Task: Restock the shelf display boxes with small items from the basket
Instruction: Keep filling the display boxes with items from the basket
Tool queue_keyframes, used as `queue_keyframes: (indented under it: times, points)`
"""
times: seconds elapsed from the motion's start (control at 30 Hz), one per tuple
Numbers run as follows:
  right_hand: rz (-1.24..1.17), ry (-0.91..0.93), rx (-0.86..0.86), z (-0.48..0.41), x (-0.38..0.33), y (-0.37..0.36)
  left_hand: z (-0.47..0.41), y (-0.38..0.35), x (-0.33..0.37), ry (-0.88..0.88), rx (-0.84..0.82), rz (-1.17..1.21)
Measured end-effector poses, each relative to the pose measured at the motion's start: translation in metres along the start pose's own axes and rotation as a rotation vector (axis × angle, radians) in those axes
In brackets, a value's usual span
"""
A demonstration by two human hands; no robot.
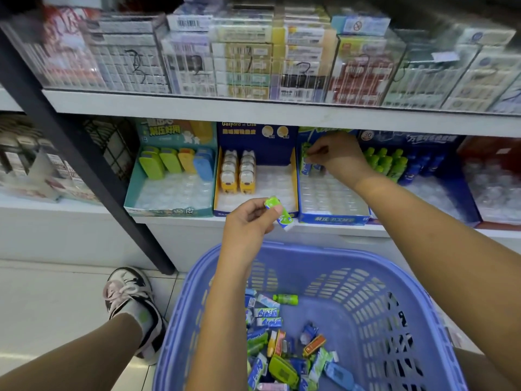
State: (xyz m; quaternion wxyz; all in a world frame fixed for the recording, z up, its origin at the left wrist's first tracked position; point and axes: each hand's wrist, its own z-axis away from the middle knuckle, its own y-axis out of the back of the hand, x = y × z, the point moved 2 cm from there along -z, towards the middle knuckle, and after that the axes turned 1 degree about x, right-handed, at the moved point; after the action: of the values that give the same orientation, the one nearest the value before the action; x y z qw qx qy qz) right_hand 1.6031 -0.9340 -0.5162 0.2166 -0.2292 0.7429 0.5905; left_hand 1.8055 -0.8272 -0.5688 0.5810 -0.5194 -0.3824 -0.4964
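Surveying downward by size, we record a white shelf (197, 108) bearing a row of display boxes. Below it sits a purple basket (423, 320) holding a loose pile of small packets (282, 359). The blue display box (332, 219), 3rd from the left, shows mostly bare clear tray. Our right hand (338, 156) reaches into its back left corner, fingers pinching a green-and-blue packet (306, 159) standing there. Our left hand (248, 221) hovers above the basket, in front of the shelf edge, fingers curled round 1 green packet (277, 211).
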Motion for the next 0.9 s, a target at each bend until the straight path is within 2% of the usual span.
queue_keyframes:
  times: [0.17,0.23,0.3,0.37,0.47,0.57,0.7,0.83,0.9]
  points:
    - [0.130,-0.017,-0.096,0.004,-0.007,0.004,0.006,-0.011,-0.001,0.070,-0.049,0.074]
    - [0.146,-0.014,-0.011,0.021,-0.014,0.007,0.008,-0.016,0.000,0.049,-0.054,0.052]
    - [-0.038,-0.054,0.045,0.049,-0.024,0.007,0.009,-0.022,0.002,-0.026,-0.025,-0.024]
    - [-0.243,-0.099,-0.008,0.083,-0.036,0.005,0.012,-0.029,0.005,-0.156,0.069,-0.138]
    - [-0.429,-0.178,-0.099,0.119,-0.048,0.001,0.022,-0.041,0.007,-0.358,0.198,-0.347]
    - [-0.577,-0.231,-0.028,0.131,-0.045,0.004,0.031,-0.053,0.005,-0.452,0.216,-0.446]
    - [-0.328,-0.131,0.072,0.123,-0.034,0.015,0.030,-0.060,0.001,-0.506,0.115,-0.532]
    - [-0.234,-0.067,0.277,0.091,-0.021,0.033,0.027,-0.068,-0.012,-0.528,-0.141,-0.917]
    - [-0.193,-0.054,0.314,0.071,-0.014,0.039,0.027,-0.072,-0.023,-0.498,-0.219,-1.053]
